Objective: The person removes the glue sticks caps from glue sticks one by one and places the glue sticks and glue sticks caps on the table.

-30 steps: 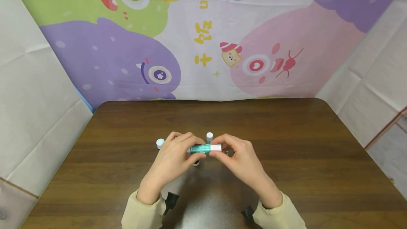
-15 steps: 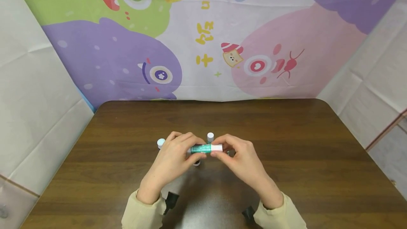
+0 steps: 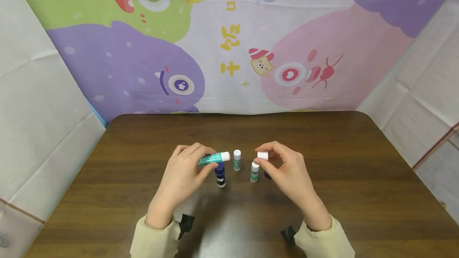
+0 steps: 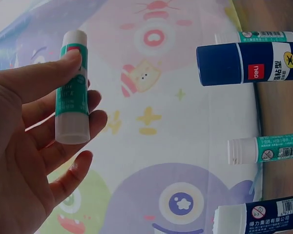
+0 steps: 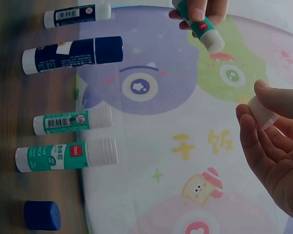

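My left hand (image 3: 181, 174) holds a green glue stick (image 3: 211, 159) whose white end is uncapped. Its thumb lies across the label of the glue stick (image 4: 68, 102) in the left wrist view. Just to the right, my right hand (image 3: 292, 172) pinches a white cap (image 3: 263, 155) between thumb and fingers. The right wrist view shows the hollow rim of the cap (image 5: 261, 112). Stick and cap are apart. Below the hands, a blue glue stick (image 3: 220, 176) stands near the left fingers, and a small green glue stick (image 3: 254, 173) stands under the right fingers.
Another green glue stick (image 3: 237, 161) stands between the hands. A loose blue cap (image 5: 42, 215) sits on the wooden table (image 3: 229, 226), mostly behind the right hand. The left hand hides a dark blue glue stick (image 5: 78, 16) from the head view. A printed cloth (image 3: 229, 90) hangs behind.
The white cap has come off the green glue stick. My left hand moved left with the stick and my right hand moved right with the cap, uncovering the standing sticks.
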A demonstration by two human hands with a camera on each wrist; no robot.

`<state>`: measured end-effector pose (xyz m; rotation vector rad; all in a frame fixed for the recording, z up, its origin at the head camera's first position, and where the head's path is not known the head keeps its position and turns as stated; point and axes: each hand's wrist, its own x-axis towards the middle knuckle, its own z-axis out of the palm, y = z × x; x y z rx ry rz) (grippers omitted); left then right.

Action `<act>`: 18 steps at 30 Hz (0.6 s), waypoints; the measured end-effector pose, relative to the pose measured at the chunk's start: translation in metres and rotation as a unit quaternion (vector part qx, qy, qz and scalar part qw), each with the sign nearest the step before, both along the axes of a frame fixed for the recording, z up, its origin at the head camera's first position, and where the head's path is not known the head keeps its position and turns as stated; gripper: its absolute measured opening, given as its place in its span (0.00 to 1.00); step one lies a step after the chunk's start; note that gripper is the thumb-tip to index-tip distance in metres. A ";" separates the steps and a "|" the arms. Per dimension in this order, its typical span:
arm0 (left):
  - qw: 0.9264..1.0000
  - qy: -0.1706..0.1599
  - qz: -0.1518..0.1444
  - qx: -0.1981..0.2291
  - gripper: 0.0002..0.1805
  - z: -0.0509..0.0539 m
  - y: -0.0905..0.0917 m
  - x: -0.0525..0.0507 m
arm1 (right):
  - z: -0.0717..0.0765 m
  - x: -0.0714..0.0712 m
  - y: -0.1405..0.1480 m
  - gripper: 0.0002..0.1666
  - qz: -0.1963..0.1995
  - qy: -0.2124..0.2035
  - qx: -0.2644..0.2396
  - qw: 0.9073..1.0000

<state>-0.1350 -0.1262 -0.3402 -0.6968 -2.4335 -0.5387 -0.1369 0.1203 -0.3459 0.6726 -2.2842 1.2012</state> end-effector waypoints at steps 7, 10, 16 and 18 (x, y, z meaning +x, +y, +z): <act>0.999 0.023 0.027 0.030 0.13 0.000 -0.006 0.000 | 0.000 -0.001 0.001 0.11 -0.002 -0.001 0.000 1.000; 0.998 0.040 0.039 0.039 0.12 0.000 -0.008 0.000 | 0.000 -0.001 0.002 0.11 -0.005 0.000 0.000 1.000; 0.995 0.057 0.058 0.059 0.11 0.000 -0.010 -0.001 | 0.000 -0.003 0.004 0.12 -0.022 -0.006 0.006 1.000; 0.994 0.057 0.064 0.063 0.11 0.000 -0.010 -0.001 | 0.000 -0.003 0.004 0.12 -0.025 -0.007 0.008 1.000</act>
